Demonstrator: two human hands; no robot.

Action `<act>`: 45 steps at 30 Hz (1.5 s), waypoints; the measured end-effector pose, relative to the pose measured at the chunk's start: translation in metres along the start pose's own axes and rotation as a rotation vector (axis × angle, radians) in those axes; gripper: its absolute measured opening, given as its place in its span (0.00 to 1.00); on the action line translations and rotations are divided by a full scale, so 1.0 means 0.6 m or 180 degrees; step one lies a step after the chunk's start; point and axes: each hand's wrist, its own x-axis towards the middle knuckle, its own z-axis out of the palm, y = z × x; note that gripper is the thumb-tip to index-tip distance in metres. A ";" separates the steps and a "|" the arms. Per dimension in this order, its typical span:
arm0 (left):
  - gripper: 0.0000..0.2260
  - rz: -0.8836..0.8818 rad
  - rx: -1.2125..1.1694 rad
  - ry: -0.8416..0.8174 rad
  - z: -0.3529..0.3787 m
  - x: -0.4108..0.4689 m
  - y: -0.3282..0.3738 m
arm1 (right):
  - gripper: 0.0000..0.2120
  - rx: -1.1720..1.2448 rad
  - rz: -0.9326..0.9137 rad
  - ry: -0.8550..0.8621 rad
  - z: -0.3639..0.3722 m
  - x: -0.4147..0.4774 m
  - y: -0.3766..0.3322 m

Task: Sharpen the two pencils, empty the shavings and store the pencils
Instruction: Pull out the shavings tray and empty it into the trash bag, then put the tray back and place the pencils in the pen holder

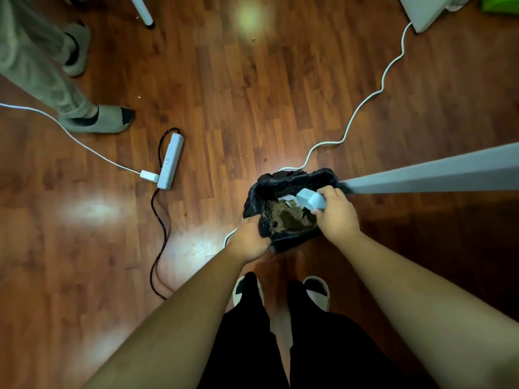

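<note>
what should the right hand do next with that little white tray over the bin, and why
Probably tip the white tray further and tap it so any shavings drop out. The right hand holds it over the open bin, the left hand grips the black liner's edge, and brown shavings already lie inside. Whether the tray is empty can't be seen.

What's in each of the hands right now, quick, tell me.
Left hand: closed on the rim of the black bin bag.
Right hand: closed on a small white shavings container, held over the bag.
</note>
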 end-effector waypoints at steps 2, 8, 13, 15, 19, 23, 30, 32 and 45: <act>0.31 0.0047 -0.0012 0.0071 -0.025 -0.043 0.024 | 0.19 0.0649 0.0275 0.0020 -0.041 -0.022 -0.012; 0.33 0.0781 0.0305 0.0429 -0.137 -0.193 0.161 | 0.16 0.2263 0.0677 -0.0269 -0.208 -0.124 -0.073; 0.40 0.1777 0.0650 0.0361 -0.203 -0.320 0.321 | 0.13 0.3112 0.0413 0.0003 -0.375 -0.246 -0.111; 0.37 0.2162 0.0743 0.0506 -0.208 -0.365 0.384 | 0.10 0.3308 0.0255 0.0216 -0.441 -0.294 -0.110; 0.31 0.2875 0.0878 0.0696 -0.178 -0.454 0.505 | 0.09 0.3565 0.0166 0.0801 -0.558 -0.392 -0.056; 0.30 0.3533 0.1119 0.0561 -0.080 -0.547 0.625 | 0.07 0.3896 0.0263 0.1426 -0.636 -0.513 0.049; 0.27 0.4143 0.1316 -0.0246 0.220 -0.705 0.742 | 0.08 0.4314 0.0725 0.2484 -0.645 -0.770 0.297; 0.27 0.4296 0.1414 -0.0406 0.318 -0.744 0.755 | 0.09 0.4410 0.0902 0.2699 -0.629 -0.847 0.371; 0.31 0.4543 0.2775 -0.0716 0.648 -0.820 0.768 | 0.05 0.4893 0.1658 0.3007 -0.486 -1.098 0.602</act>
